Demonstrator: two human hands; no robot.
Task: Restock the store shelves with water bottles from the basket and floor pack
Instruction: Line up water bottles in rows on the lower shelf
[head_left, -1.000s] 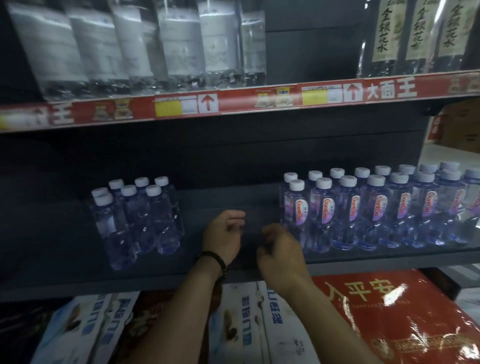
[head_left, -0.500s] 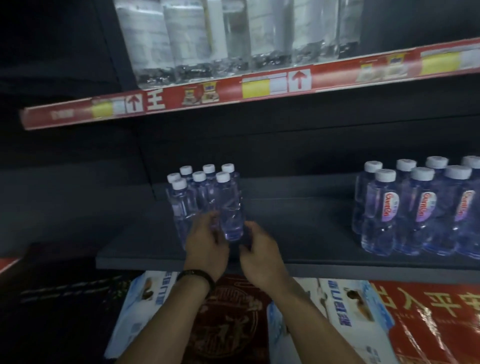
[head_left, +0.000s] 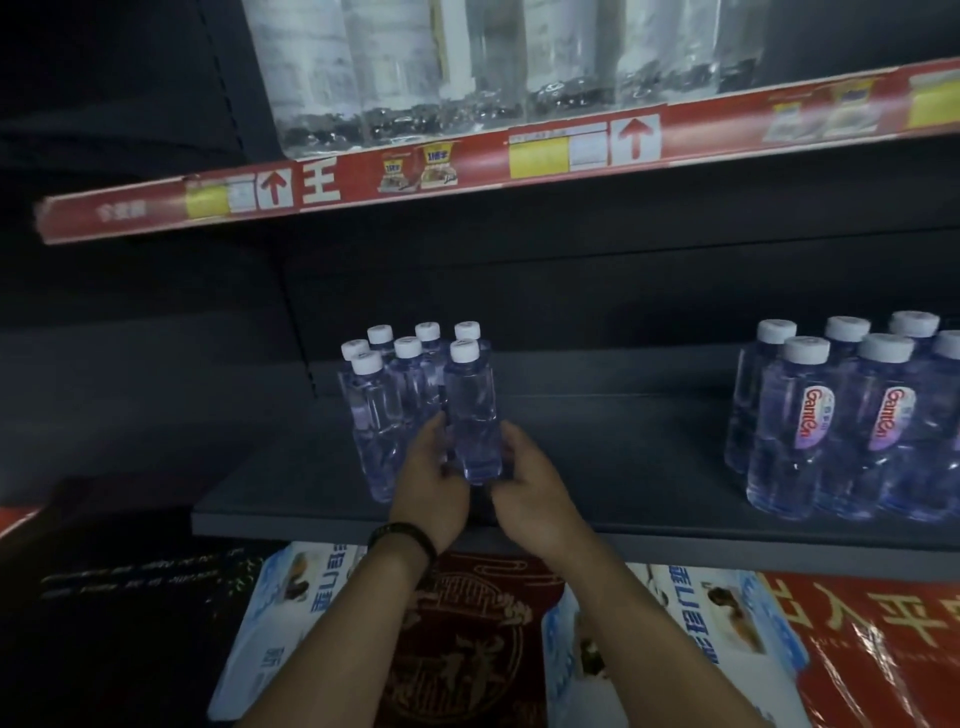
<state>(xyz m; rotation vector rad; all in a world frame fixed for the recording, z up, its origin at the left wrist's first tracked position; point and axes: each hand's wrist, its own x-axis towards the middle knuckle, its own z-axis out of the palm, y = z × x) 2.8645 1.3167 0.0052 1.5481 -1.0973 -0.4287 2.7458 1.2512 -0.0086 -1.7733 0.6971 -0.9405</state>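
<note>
Both hands hold one small bottle (head_left: 472, 415). The left hand (head_left: 431, 483) curls round its low part from one side. The right hand (head_left: 535, 493) curls round it from the other side. The bottle is clear, thin plastic, a bit square in shape, full of water, with a round white cap. It stands up straight at the front right of a bunch (head_left: 384, 410) of the same small bottles, just beside them. Its bottom is right at the shelf (head_left: 623, 467), but I cannot tell if it rests there. The shelf is dark, flat and smooth.

Well off to the right stands a group (head_left: 836, 431) of fatter bottles with pink and white labels. A black band (head_left: 402, 538) goes round the left wrist. Above, a shiny red strip (head_left: 467, 161) runs along the top shelf, under big bottles (head_left: 405, 67) of clear plastic. Below lie soft, shiny packs (head_left: 291, 623).
</note>
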